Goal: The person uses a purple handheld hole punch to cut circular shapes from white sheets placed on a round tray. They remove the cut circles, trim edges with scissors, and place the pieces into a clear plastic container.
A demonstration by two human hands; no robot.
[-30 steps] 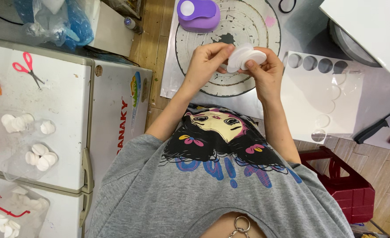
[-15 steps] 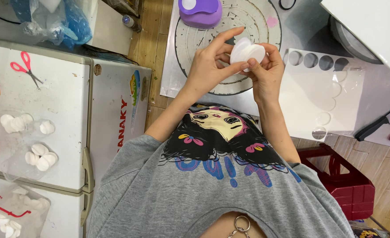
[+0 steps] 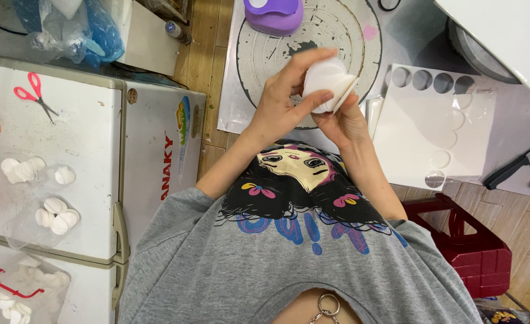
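White foam discs (image 3: 328, 84) pinched in both your hands: left hand (image 3: 286, 102) fingers wrapped over them, right hand (image 3: 343, 120) gripping beneath, above round board (image 3: 313, 42).

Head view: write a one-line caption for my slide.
Both hands, left hand and right hand, hold a small stack of white discs above a round worn board.

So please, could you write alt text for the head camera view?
Both hands, left hand and right hand, hold a small stack of white foam discs above a round board. A purple punch and a punched white sheet lie nearby.
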